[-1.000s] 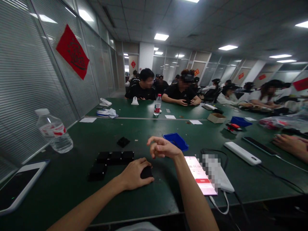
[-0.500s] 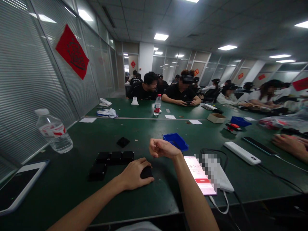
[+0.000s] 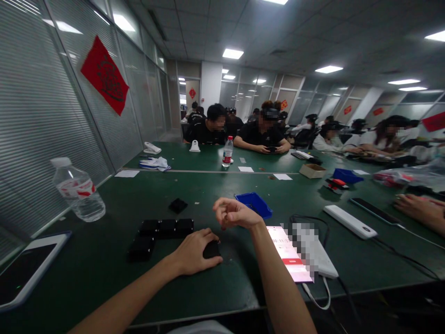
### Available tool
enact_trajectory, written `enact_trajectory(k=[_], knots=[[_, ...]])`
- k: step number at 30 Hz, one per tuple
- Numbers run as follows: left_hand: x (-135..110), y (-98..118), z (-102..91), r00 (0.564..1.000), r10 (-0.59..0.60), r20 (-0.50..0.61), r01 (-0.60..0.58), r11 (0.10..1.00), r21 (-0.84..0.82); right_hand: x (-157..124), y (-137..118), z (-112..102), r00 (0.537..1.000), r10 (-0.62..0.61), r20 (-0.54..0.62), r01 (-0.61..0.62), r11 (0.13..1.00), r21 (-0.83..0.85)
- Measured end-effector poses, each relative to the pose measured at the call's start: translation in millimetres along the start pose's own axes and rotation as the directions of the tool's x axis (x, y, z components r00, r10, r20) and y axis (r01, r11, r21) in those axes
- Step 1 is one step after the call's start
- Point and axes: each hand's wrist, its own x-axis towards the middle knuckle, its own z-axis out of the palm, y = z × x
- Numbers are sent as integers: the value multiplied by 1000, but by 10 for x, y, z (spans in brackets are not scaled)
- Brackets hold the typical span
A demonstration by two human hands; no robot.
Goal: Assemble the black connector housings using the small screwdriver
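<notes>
My left hand (image 3: 196, 253) rests on the table, its fingers and thumb wrapped round a small black square block (image 3: 211, 250). Above and to the right of it, my right hand (image 3: 238, 215) hangs in the air with curled fingers; whatever is in them, if anything, is hidden. Left of my left hand, several glossy black square blocks (image 3: 167, 228) stand close together in an L shape. A flat black square piece (image 3: 178, 205) lies alone behind them. Just behind my right hand is a blue tray (image 3: 264, 209) with small dark bits in it.
On the right lie a lit phone (image 3: 290, 260), a white power bank (image 3: 349, 221) and cables. A water bottle (image 3: 81, 195) and another phone (image 3: 33, 266) are at left. Farther back stand a second bottle (image 3: 227, 153) and gloves (image 3: 155, 163). Several people sit around the green table (image 3: 208, 297).
My right hand has shifted slightly up and to the left, and its fingers have loosened a little. The left hand and the block under it have stayed put.
</notes>
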Motion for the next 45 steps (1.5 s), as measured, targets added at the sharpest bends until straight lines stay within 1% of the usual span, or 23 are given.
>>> enact_trajectory(k=[3,10,15,19,24,27,31,34,39,45], knots=[[-3,-6,2,1000,4,-5,-4,1000,-14,5,-32,37,999,26,24,-27,1000,7],[8,1,-4,1000,-3,-1,3,1000,-17,12,-58,116,997,83,-4,-83,996,38],[6,21,-20,1000,10,4,-10,1000,-17,7,-41,107,999,33,-12,-33,999,-4],[4,24,-20,1000,7,7,-7,1000,-15,-6,-36,70,1000,21,-1,-21,1000,-8],[9,11,-9,1000,-4,4,4,1000,-23,-15,-14,0,999,-38,-9,37,994,-101],[8,3,-4,1000,11,-4,-11,999,-37,-16,1,-29,999,-22,-31,18,993,-120],[3,3,-3,1000,3,-11,-3,999,-41,-9,-9,-8,998,17,-64,-21,997,-71],[1,6,-3,1000,0,-4,0,999,-48,-1,-29,29,997,53,-57,-54,998,-30],[1,2,-3,1000,5,-8,-5,999,-54,12,-40,51,997,79,-11,-79,997,4],[3,10,-20,1000,8,-14,-9,999,-52,16,-70,81,991,131,-36,-131,991,5]])
